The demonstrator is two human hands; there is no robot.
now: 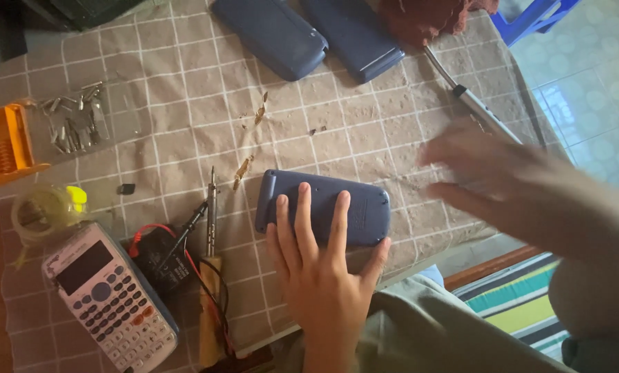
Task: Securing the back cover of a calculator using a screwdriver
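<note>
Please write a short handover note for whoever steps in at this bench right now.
Left hand: flat, palm down, on the blue case lying back side up at the table's front edge; it presses, not grips.
Right hand: blurred in motion over the table's right side, apparently empty, nearest the metal screwdriver.
Nearby: calculator face up at front left, soldering iron and black multimeter beside it, screwdriver bits at back left, two more blue cases at the back.
Done: the case looks closed; nothing is visibly opened.
Left: cannot tell whether its screws are in.
</note>
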